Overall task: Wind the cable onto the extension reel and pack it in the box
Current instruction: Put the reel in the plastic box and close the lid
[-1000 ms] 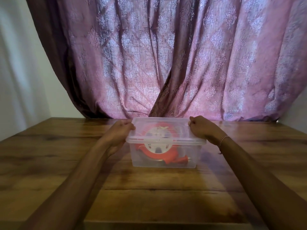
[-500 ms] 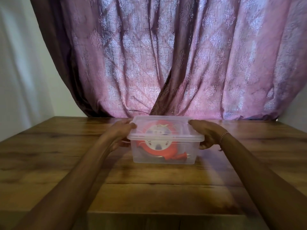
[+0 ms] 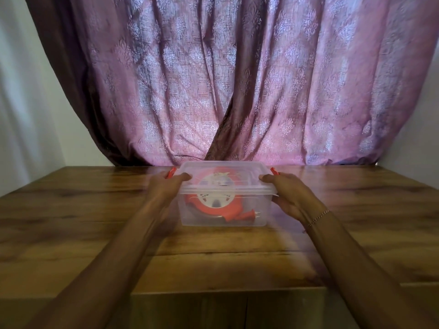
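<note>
A clear plastic box (image 3: 256, 217) stands on the wooden table (image 3: 71, 222) with its clear lid (image 3: 240, 168) on top. Inside lies the orange extension reel (image 3: 209, 210) with a white round centre, seen through the wall. My left hand (image 3: 166, 188) grips the box's left end, thumb on the lid, beside an orange latch (image 3: 170, 173). My right hand (image 3: 288, 193) grips the right end, thumb on the lid's edge, next to the other orange latch (image 3: 274, 171). Both latches stick up above the lid's rim.
A pink patterned curtain (image 3: 237, 79) hangs right behind the table's far edge. A white wall (image 3: 23, 103) is at the left. The table's near edge (image 3: 225, 294) runs under my forearms.
My hands have slid from the lid's top down onto the box's ends. The orange latches now show above my fingers at both ends. The box stays in place.
</note>
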